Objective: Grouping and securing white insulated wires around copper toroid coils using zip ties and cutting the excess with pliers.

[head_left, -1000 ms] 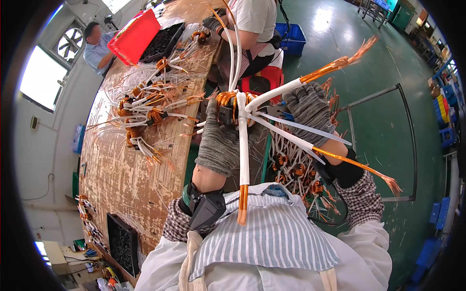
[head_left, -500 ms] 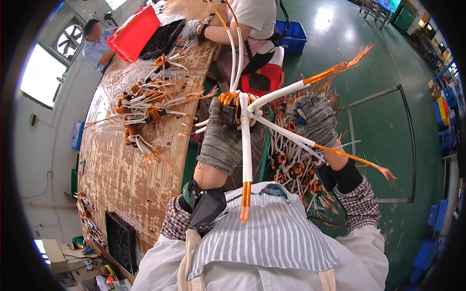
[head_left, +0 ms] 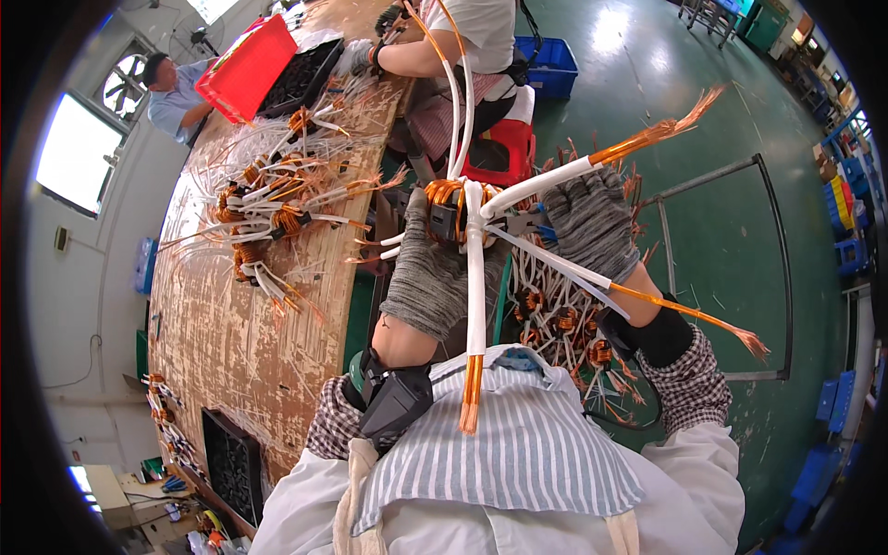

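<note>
My left hand [head_left: 427,282], in a grey knit glove, is closed around a wire-wound coil [head_left: 448,211] with a black core and copper windings. White-sleeved leads [head_left: 475,277] fan out from the coil, ending in frayed bare copper strands. My right hand [head_left: 594,220], gloved alike, is closed on a small metal hand tool with blue handles [head_left: 547,229], which looks like cutters. The tool's metal end is beside the coil, near the base of the leads; whether it touches them I cannot tell.
A worn wooden table [head_left: 277,342] on the left bears a pile of similar coils [head_left: 268,208], black trays [head_left: 231,467] and a red crate [head_left: 248,69]. More coils [head_left: 566,319] lie below my right hand. A co-worker [head_left: 462,55] sits ahead by a red stool [head_left: 504,153]; another person is farther left.
My right hand has moved in toward the coil, bringing the metal tool beside the leads. The coil stays in my left hand and appears slightly farther right.
</note>
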Tool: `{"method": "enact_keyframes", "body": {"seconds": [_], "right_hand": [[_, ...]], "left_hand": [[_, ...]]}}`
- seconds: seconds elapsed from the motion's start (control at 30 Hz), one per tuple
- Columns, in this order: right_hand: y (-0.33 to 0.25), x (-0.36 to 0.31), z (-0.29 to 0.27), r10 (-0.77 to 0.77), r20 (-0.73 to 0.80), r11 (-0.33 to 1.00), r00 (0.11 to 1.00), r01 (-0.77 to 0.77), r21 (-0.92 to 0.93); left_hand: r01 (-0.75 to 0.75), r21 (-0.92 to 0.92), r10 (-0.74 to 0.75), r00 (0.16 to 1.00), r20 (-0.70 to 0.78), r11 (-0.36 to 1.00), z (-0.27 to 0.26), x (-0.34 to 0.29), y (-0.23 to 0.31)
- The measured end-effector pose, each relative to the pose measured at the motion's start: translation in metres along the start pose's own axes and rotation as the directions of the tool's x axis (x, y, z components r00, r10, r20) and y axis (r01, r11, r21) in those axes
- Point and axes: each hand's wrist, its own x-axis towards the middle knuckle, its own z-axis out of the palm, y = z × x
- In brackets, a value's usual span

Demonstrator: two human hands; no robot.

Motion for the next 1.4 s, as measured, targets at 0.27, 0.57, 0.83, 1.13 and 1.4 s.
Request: {"method": "enact_keyframes", "body": {"seconds": [0.27,0.57,0.83,1.13,1.4], "right_hand": [[-0.006,0.010,-0.020,0.026,0.147,1.000,0.989,-0.023,-0.018],[0.008,-0.001,-0.011,-0.053,-0.014,0.990,0.998,0.054,0.128],[0.034,-0.020,0.018,-0.308,0.082,0.951,0.948,0.309,-0.003],[0.028,-0.006,-0.018,-0.028,-0.025,0.988,0.999,0.032,0.149],[0.012,-0.014,-0.010,-0.018,0.046,0.976,0.999,0.008,0.218]], "left_hand": [[0.114,-0.142,-0.083,0.975,0.208,0.983,-0.007,-0.003,-0.003],[0.073,-0.021,-0.070,0.992,0.103,0.997,-0.010,-0.001,-0.010],[0.112,-0.011,-0.112,0.993,0.024,0.994,-0.005,-0.003,-0.011],[0.147,-0.145,-0.148,0.989,0.005,0.978,0.000,0.002,-0.011],[0.099,-0.004,-0.099,0.994,-0.043,0.995,-0.001,0.003,-0.013]]}}
